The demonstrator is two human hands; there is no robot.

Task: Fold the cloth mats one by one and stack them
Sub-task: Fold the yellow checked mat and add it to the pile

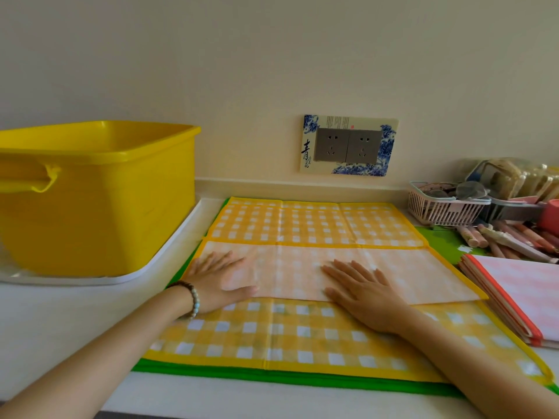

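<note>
The yellow mat [302, 337] lies spread on a green mat [272, 378] on the counter [60, 322], straight ahead of the person. Its long axis runs left to right. A pale flap [408, 273] (the underside turned up, it seems) crosses its middle, with checks showing both beyond it and nearer.

Both hands lie palm down on that flap, fingers straight and spread, gripping nothing. They are well apart. The left hand [220, 279] is by the flap's left end and the right hand [363, 294] is about mid-span, so the flap's right stretch is uncovered.

This looks like pressing a fold flat, with more folds to go before the mat is small enough to stack.

The stack [520, 297] of folded pink mats sits just beside the yellow mat's right edge, so the right hand is the nearer one for that side and for carrying across. A yellow tub [99, 192] stands to the left, off the mat.
</note>
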